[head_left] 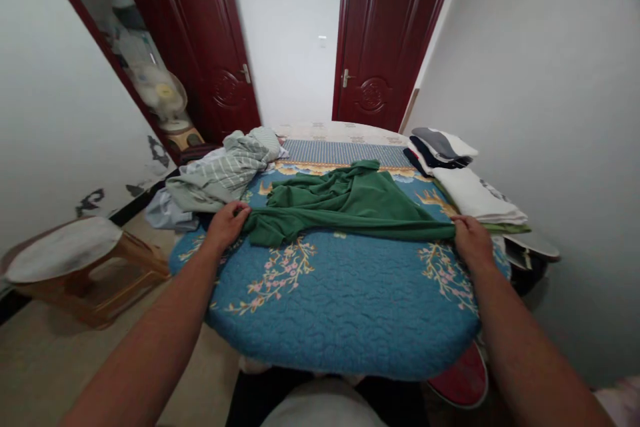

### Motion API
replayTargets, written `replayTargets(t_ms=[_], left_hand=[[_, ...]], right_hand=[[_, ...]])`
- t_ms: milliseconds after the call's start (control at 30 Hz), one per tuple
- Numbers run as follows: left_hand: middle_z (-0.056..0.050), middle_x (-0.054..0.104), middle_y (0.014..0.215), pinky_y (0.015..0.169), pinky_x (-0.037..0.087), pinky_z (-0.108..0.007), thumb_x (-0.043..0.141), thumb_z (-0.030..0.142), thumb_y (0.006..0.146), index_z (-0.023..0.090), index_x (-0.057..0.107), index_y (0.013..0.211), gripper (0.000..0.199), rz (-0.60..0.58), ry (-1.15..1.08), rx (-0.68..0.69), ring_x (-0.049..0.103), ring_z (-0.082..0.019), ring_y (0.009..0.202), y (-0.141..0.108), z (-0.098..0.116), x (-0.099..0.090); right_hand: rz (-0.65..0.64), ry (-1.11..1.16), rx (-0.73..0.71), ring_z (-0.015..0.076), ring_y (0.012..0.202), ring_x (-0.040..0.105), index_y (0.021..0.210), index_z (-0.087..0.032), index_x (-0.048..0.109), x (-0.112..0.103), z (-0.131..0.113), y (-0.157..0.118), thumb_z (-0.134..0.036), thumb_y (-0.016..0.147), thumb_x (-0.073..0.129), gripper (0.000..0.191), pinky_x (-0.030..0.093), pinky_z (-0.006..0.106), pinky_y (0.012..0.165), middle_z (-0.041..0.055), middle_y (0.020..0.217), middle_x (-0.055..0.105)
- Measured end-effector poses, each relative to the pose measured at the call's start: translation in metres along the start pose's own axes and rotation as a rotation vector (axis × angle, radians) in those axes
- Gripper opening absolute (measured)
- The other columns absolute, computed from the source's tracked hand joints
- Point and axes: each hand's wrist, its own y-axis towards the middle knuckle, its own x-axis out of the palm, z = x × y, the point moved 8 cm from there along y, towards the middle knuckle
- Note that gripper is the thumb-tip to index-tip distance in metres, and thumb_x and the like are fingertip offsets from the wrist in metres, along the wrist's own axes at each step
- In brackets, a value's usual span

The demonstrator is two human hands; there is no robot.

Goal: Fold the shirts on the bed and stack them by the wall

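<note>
A dark green garment (350,203) lies rumpled across the middle of the table, its near edge pulled into a long line. My left hand (229,221) pinches that edge at its left end. At the right end, my right hand (470,237) grips the same edge between thumb and fingers. The far part of the garment is bunched, and I cannot tell which kind of garment it is. Close to my left hand is a heap of pale green and grey checked clothes (225,170). White folded clothes (475,195) sit just beyond my right hand.
The table has a blue quilted cover (345,307) with pink blossoms. A further folded stack (440,147) stands at the back right. Left of the table is a wooden stool (100,267) with a pale seat. A red stool (463,377) shows below the right edge.
</note>
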Motion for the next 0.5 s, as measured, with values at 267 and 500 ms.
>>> replayTargets(t_ms=[267,500], left_hand=[[-0.014,0.068,0.136,0.124,0.039,-0.057,0.068,0.044,0.095,0.023,0.073,0.125,0.037,0.201,0.171,0.494,0.057,-0.035,0.138,-0.068,0.060,-0.015],[-0.016,0.052,0.158,0.131,0.034,-0.063,0.068,0.032,0.092,0.024,0.071,0.140,0.049,-0.025,0.247,0.627,0.041,-0.039,0.155,-0.081,0.060,0.010]], right_hand=[[-0.038,-0.056,-0.034,0.0367,0.101,0.066,0.116,-0.022,0.080,0.001,0.006,0.001,-0.049,0.094,0.048,0.047,0.050,0.048,0.087,0.0154,0.107,0.075],[-0.097,-0.009,-0.085,0.0353,0.110,0.066,0.124,-0.022,0.076,0.000,-0.004,-0.008,-0.053,0.092,0.048,0.052,0.049,0.046,0.092,0.0137,0.118,0.074]])
